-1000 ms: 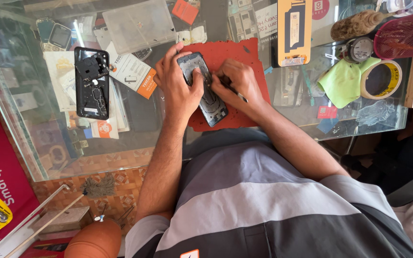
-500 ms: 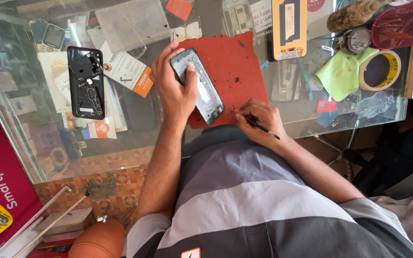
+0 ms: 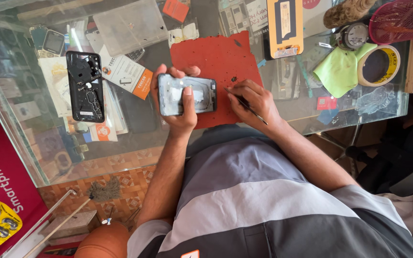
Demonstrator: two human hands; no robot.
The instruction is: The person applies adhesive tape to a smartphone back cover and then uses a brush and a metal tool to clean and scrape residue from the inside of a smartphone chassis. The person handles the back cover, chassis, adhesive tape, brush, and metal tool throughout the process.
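Note:
My left hand (image 3: 177, 102) grips an opened grey phone body (image 3: 201, 94), held sideways above a red work mat (image 3: 218, 57) on the glass counter. The thumb lies across the phone's inside. My right hand (image 3: 255, 100) holds a thin dark tool (image 3: 247, 106) like a pen, its tip close to the phone's right end.
A black phone back with exposed parts (image 3: 86, 86) lies to the left on papers. An orange-framed phone panel (image 3: 285, 26), a green cloth (image 3: 338, 69), a tape roll (image 3: 379, 66), a pink mesh basket (image 3: 397, 21) and a brush (image 3: 347, 12) sit at the right.
My left hand has turned the phone from slanted upright to lying sideways. My right hand has moved up from the counter's edge to the phone's right end with the tool.

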